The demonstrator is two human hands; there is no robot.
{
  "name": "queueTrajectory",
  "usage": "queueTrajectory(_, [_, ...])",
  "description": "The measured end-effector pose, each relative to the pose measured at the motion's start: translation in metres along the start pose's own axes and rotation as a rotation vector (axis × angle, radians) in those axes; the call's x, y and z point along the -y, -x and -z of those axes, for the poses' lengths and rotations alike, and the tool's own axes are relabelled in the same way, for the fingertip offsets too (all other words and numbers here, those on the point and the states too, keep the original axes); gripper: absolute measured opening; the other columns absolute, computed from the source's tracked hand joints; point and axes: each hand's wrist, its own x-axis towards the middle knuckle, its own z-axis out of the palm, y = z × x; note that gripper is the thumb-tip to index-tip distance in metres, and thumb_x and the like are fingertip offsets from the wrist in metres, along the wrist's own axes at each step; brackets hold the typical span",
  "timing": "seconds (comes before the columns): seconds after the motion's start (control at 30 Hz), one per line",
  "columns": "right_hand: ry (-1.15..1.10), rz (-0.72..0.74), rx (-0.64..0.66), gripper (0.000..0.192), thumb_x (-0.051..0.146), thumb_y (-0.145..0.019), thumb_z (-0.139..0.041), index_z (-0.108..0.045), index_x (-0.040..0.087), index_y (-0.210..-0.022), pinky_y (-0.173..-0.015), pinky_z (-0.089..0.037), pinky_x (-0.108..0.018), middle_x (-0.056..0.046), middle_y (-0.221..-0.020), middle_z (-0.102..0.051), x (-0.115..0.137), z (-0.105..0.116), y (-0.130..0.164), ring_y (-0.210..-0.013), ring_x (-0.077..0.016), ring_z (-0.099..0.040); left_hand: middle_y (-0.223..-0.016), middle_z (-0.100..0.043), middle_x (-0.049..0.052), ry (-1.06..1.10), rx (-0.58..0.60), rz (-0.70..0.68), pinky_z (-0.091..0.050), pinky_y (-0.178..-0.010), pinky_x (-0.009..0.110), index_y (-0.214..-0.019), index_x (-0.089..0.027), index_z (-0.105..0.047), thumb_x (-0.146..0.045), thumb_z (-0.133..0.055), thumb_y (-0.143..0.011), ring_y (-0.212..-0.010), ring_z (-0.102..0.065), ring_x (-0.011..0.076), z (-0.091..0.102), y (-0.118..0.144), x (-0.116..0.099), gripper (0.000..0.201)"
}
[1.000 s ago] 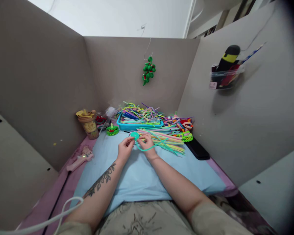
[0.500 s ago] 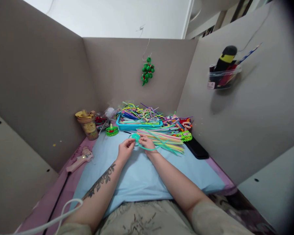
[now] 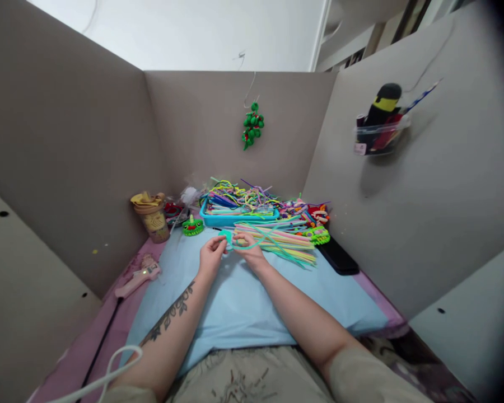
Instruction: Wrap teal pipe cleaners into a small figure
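My left hand [image 3: 213, 253] pinches the edge of a small teal coil of pipe cleaner [image 3: 225, 238], held a little above the blue cloth [image 3: 243, 313]. A loose teal tail runs from the coil past my right hand [image 3: 248, 249] and bends to the right. The fingers of my right hand are closed round this strand beside the coil; their tips are small and partly hidden. Just beyond my hands lies a bundle of pastel pipe cleaners [image 3: 285, 243]. A green pipe-cleaner figure [image 3: 192, 225] with eyes sits to the left, apart from my hands.
A blue tray [image 3: 239, 219] heaped with pipe cleaners stands at the back. On the left are a lidded cup [image 3: 152, 218] and a pink glue gun [image 3: 138, 278] with a cord. At right lies a black phone-like slab [image 3: 339, 256]. Grey panels surround the table on three sides.
The coil has turned more edge-on and shifted slightly left with my left hand. My right hand has moved a little left and up, and the teal tail now bends higher.
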Motion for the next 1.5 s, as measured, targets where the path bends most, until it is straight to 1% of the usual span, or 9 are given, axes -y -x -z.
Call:
queueTrajectory(0.17, [0.181, 0.105, -0.074, 0.016, 0.031, -0.068, -0.068, -0.064, 0.021, -0.079, -0.096, -0.037, -0.038, -0.007, -0.109, -0.053, 0.017, -0.007, 0.008, -0.109, -0.0208, -0.049, -0.059, -0.062, -0.001, 0.052, 0.011, 0.011, -0.044, -0.054, 0.023, -0.086, -0.014, -0.064, -0.036, -0.071, -0.062, -0.051, -0.055, 0.0106, -0.001, 0.000, 0.003, 0.034])
queueTrajectory(0.37, [0.133, 0.045, -0.086, 0.014, 0.032, -0.069, -0.067, -0.067, 0.019, -0.074, -0.096, -0.036, -0.039, -0.007, -0.104, -0.058, 0.010, 0.001, 0.001, -0.104, -0.0219, -0.052, -0.058, -0.062, -0.001, 0.005, -0.015, 0.035, -0.039, -0.047, 0.021, -0.076, -0.014, -0.065, -0.034, -0.074, -0.058, -0.049, -0.052, 0.0096, -0.002, 0.001, 0.003, 0.028])
queueTrajectory(0.53, [0.040, -0.072, -0.112, 0.024, 0.042, -0.068, -0.066, -0.066, 0.018, -0.065, -0.088, -0.042, -0.040, -0.007, -0.101, -0.058, -0.007, 0.010, -0.010, -0.098, -0.0222, -0.054, -0.062, -0.065, 0.001, 0.001, 0.070, 0.061, -0.042, -0.054, 0.023, -0.074, -0.014, -0.067, -0.032, -0.075, -0.057, -0.055, -0.056, 0.0115, -0.003, 0.002, 0.003, 0.026])
queueTrajectory(0.67, [-0.075, -0.120, -0.055, 0.028, 0.045, -0.066, -0.067, -0.067, 0.018, -0.068, -0.086, -0.044, -0.040, -0.009, -0.109, -0.058, -0.011, 0.009, -0.011, -0.101, -0.0234, -0.054, -0.053, -0.057, -0.002, -0.031, 0.071, 0.060, -0.034, -0.045, 0.021, -0.075, -0.014, -0.064, -0.035, -0.073, -0.059, -0.044, -0.045, 0.0077, -0.003, 0.002, 0.001, 0.028])
queueTrajectory(0.8, [-0.158, -0.140, 0.011, 0.026, 0.044, -0.065, -0.069, -0.069, 0.019, -0.073, -0.090, -0.041, -0.042, -0.009, -0.117, -0.053, -0.008, 0.008, -0.009, -0.109, -0.0260, -0.050, -0.054, -0.052, -0.004, -0.021, 0.139, 0.004, -0.030, -0.044, 0.019, -0.081, -0.015, -0.059, -0.037, -0.068, -0.065, -0.044, -0.041, 0.0064, 0.000, 0.001, 0.003, 0.029])
queueTrajectory(1.0, [-0.123, -0.162, 0.040, 0.023, 0.041, -0.070, -0.064, -0.069, 0.019, -0.067, -0.098, -0.032, -0.043, -0.009, -0.104, -0.056, -0.005, 0.006, -0.005, -0.113, -0.0267, -0.045, -0.062, -0.051, -0.004, -0.139, 0.239, -0.134, -0.033, -0.049, 0.019, -0.087, -0.016, -0.052, -0.031, -0.061, -0.072, -0.051, -0.043, 0.0069, 0.002, 0.003, 0.008, 0.023])
queueTrajectory(1.23, [-0.104, -0.133, -0.090, 0.024, 0.036, -0.070, -0.060, -0.055, 0.017, -0.055, -0.092, -0.037, -0.037, -0.008, -0.109, -0.048, -0.002, -0.004, -0.002, -0.106, -0.0238, -0.048, -0.065, -0.052, -0.004, -0.175, 0.227, -0.172, -0.033, -0.050, 0.019, -0.091, -0.018, -0.048, -0.031, -0.064, -0.070, -0.054, -0.045, 0.0079, -0.001, 0.007, 0.008, 0.029])
queueTrajectory(1.37, [-0.012, -0.078, -0.096, 0.020, 0.033, -0.071, -0.058, -0.055, 0.017, -0.059, -0.097, -0.033, -0.037, -0.009, -0.112, -0.045, -0.001, -0.003, -0.001, -0.111, -0.0237, -0.044, -0.062, -0.053, -0.005, -0.076, 0.207, -0.123, -0.035, -0.051, 0.019, -0.100, -0.020, -0.042, -0.035, -0.062, -0.074, -0.052, -0.047, 0.0081, -0.003, 0.008, 0.005, 0.036])
queueTrajectory(1.5, [0.091, -0.038, -0.077, 0.017, 0.032, -0.068, -0.064, -0.058, 0.018, -0.060, -0.099, -0.029, -0.036, -0.007, -0.110, -0.047, 0.001, 0.000, 0.000, -0.111, -0.0237, -0.044, -0.055, -0.050, -0.007, -0.007, 0.115, -0.082, -0.032, -0.046, 0.018, -0.096, -0.019, -0.046, -0.039, -0.061, -0.073, -0.046, -0.045, 0.0072, -0.001, 0.002, 0.005, 0.034])
